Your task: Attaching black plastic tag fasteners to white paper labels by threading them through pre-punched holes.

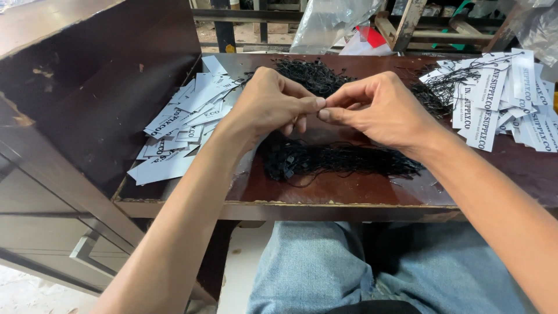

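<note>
Two hands: they are held close together over the middle of the desk, with the fingertips touching.
Left hand (272,104): the thumb and first finger are pinched shut on something very small and thin. It looks like a black string, but it cannot be seen well between the fingers.
Right hand (381,107): the thumb and first finger are pinched too, tip to tip with the left hand. The same small thing seems to be held here. The other fingers are curled in.
Black strings (340,160): a long bunch is laid on the desk just under the hands, near the front edge. Small black clips can be seen at its left end.
More black strings (314,74): a second heap is piled behind the hands, farther back on the desk.
White tags on the left (180,125): many paper tags are spread in a loose pile beside the left hand. Some are hung over the desk's edge.
White tags on the right (503,99): another pile is laid near the right hand. Black strings are mixed in with these tags.
Desk (360,195): it is made of dark red-brown wood, and its front edge is worn.
Legs: blue jeans (325,267) are seen below the desk.
Plastic bag (328,20): a clear bag is seen far behind the desk.
</note>
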